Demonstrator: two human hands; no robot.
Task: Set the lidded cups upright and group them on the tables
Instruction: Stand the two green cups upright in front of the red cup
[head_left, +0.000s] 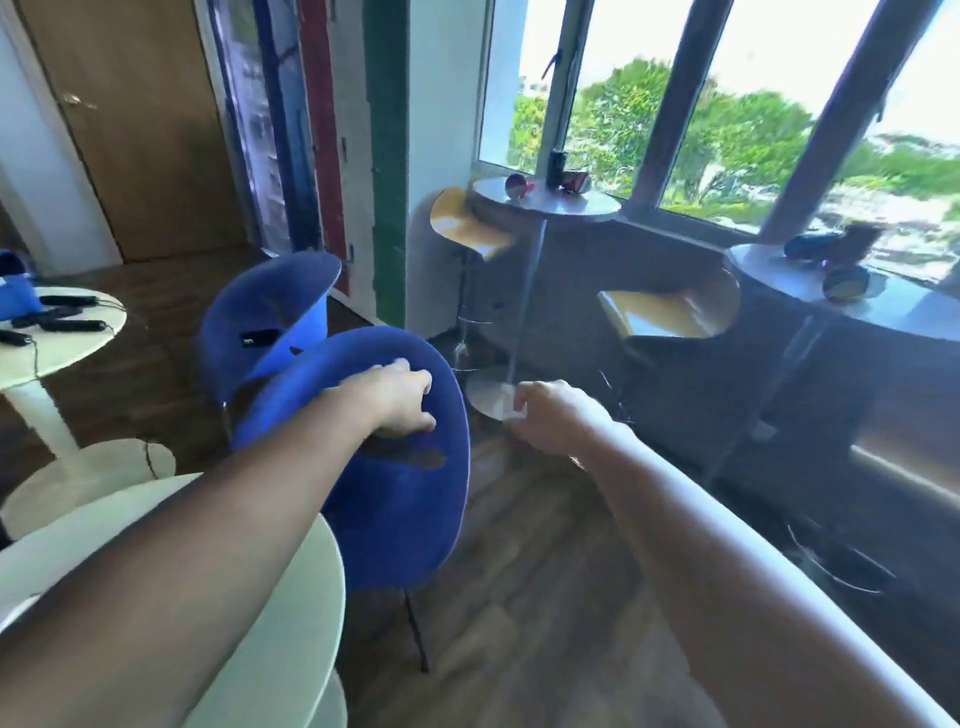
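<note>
Blurred room, left hand (397, 397) gripping blue chair (415, 499), right hand (556, 415) loosely curled (empty), cups (522, 184) on far tables (550, 205)

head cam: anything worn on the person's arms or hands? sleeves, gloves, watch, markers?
Nothing worn that shows. The left hand and right hand are bare, no gloves or rings visible. Both forearms are bare right up to the frame edge: no sleeves, watch, bands, cables or markers. The frame is motion-blurred, so small items could be missed.

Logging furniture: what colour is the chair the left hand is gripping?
Blue, in the head view: the chair under the left hand.
</note>
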